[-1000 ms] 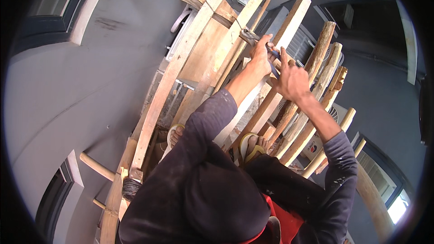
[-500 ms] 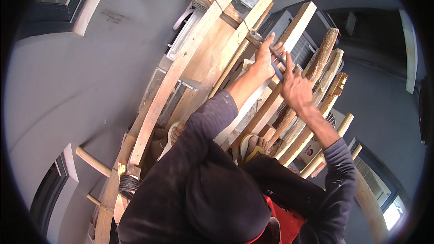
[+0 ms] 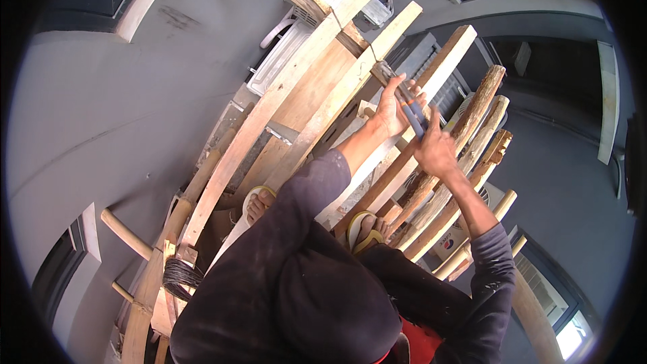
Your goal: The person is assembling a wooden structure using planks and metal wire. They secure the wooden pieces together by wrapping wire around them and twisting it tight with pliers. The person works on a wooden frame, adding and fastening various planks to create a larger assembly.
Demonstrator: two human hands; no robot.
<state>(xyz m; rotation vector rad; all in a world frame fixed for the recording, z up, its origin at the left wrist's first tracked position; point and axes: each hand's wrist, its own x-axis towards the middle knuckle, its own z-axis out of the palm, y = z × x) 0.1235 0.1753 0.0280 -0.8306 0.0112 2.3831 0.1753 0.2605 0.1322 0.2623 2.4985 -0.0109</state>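
Pliers (image 3: 413,116) with dark blue-grey handles slant between my hands. Their metal head touches or lies close to a timber beam (image 3: 350,81), where a thin dark wire (image 3: 372,52) runs over the wood. My left hand (image 3: 391,113) is closed round the pliers near the head, its thumb pointing up along the tool. Lower down, my right hand (image 3: 437,152) closes on the handle ends, with the index finger raised. Exactly what the jaws grip is too small to tell.
My sandalled feet (image 3: 367,229) stand among planks. Several rough poles (image 3: 482,101) project on the right. A coil of black wire (image 3: 180,282) hangs at lower left. White outdoor units (image 3: 276,57) sit below the beams. Grey walls (image 3: 155,101) and windows (image 3: 559,283) surround the platform.
The whole view has shifted slightly. My right hand's fingers, spread more before, are now drawn in round the handle ends. The pliers' head stays by the beam.
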